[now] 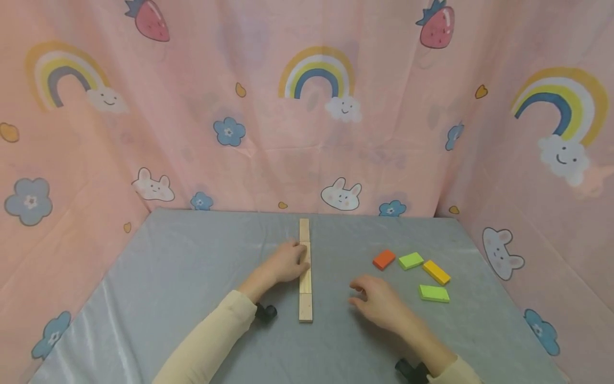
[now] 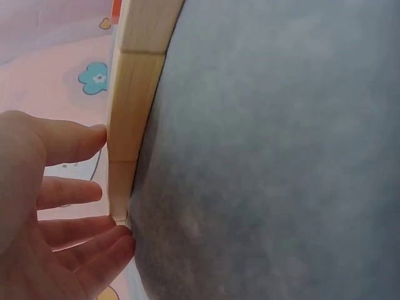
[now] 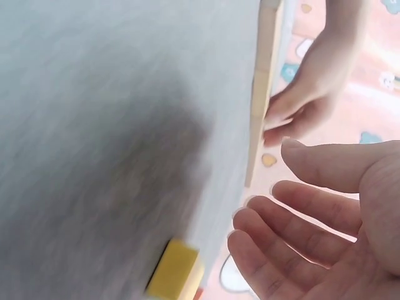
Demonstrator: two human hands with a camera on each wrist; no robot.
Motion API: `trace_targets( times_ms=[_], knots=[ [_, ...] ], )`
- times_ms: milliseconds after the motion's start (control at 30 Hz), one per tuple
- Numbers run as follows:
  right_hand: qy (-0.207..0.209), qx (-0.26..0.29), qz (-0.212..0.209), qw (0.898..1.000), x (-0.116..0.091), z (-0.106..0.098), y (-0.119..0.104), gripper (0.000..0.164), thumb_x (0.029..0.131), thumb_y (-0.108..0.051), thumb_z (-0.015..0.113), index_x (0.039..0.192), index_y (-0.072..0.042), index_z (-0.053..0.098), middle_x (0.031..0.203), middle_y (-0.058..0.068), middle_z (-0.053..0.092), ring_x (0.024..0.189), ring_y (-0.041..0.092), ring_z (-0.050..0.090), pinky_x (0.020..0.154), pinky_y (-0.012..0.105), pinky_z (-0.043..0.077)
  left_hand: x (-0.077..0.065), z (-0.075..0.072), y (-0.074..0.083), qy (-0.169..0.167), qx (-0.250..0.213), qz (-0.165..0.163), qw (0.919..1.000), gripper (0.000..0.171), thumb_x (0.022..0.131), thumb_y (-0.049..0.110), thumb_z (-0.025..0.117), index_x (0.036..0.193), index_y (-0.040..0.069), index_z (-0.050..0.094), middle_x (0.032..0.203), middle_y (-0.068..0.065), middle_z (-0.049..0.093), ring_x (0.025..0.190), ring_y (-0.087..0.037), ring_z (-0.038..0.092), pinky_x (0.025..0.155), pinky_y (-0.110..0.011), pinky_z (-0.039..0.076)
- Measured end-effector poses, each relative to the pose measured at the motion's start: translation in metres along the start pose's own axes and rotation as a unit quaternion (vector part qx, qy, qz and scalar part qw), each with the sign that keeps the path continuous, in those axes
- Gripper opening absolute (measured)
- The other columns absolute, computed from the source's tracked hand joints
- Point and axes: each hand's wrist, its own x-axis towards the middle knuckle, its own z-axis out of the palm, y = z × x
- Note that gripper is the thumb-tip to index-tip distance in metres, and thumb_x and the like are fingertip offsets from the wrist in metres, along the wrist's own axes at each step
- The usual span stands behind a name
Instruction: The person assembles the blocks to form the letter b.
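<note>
Plain wooden blocks (image 1: 305, 308) lie end to end in a straight row running away from me in the head view. My left hand (image 1: 284, 262) is at the row's left side, with fingertips at the middle part. In the left wrist view, the thumb touches a wooden block (image 2: 132, 106) and the other fingers are loosely extended. To the right of the row, my right hand (image 1: 379, 304) hovers over the cloth with relaxed, slightly bent fingers and holds nothing. Nearest to it on the right is a light green block (image 1: 434, 294).
A red-orange block (image 1: 384, 260), another light green block (image 1: 411, 261) and a yellow block (image 1: 436, 272) lie at the right of the grey cloth-covered table (image 1: 192, 250). A pink patterned curtain (image 1: 259, 176) encloses the back and both sides.
</note>
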Motion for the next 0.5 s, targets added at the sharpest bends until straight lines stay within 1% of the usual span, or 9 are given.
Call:
trace_targets(
  times_ms=[67, 233, 367, 500],
  knots=[
    [0.004, 0.003, -0.002, 1.0, -0.003, -0.004, 0.006, 0.025, 0.086, -0.013, 0.082, 0.107, -0.005, 0.074, 0.097, 0.001, 0.07, 0.087, 0.015, 0.064, 0.079, 0.041, 0.057, -0.003, 0.0, 0.002, -0.005, 0.003, 0.004, 1.0, 0.05, 0.1, 0.027, 0.065, 0.139, -0.003, 0.058, 0.141, -0.024, 0.052, 0.131, -0.042, 0.05, 0.108, -0.052, 0.043],
    [0.013, -0.005, 0.009, 1.0, -0.01, -0.012, 0.021, 0.027, 0.086, -0.014, 0.082, 0.108, -0.002, 0.073, 0.099, 0.004, 0.07, 0.089, 0.019, 0.064, 0.081, 0.045, 0.057, -0.011, 0.002, 0.003, -0.015, 0.01, 0.015, 0.9997, 0.047, 0.101, 0.029, 0.063, 0.137, -0.001, 0.06, 0.145, -0.023, 0.049, 0.135, -0.042, 0.047, 0.11, -0.051, 0.043],
    [0.02, -0.016, 0.035, 0.999, -0.013, -0.016, 0.033, 0.031, 0.085, -0.016, 0.083, 0.11, -0.001, 0.072, 0.1, 0.005, 0.069, 0.091, 0.021, 0.064, 0.082, 0.046, 0.057, -0.017, 0.001, 0.004, -0.02, 0.011, 0.023, 0.9995, 0.047, 0.1, 0.029, 0.064, 0.136, 0.0, 0.061, 0.148, -0.022, 0.048, 0.136, -0.041, 0.046, 0.111, -0.05, 0.042],
    [0.009, -0.023, 0.07, 0.997, -0.015, -0.019, 0.041, 0.037, 0.085, -0.021, 0.084, 0.113, 0.0, 0.072, 0.1, 0.006, 0.069, 0.089, 0.02, 0.063, 0.081, 0.047, 0.057, -0.023, 0.002, 0.006, -0.022, 0.021, 0.028, 0.9992, 0.047, 0.1, 0.032, 0.065, 0.136, 0.002, 0.062, 0.148, -0.019, 0.049, 0.137, -0.038, 0.046, 0.111, -0.05, 0.042]
  ],
)
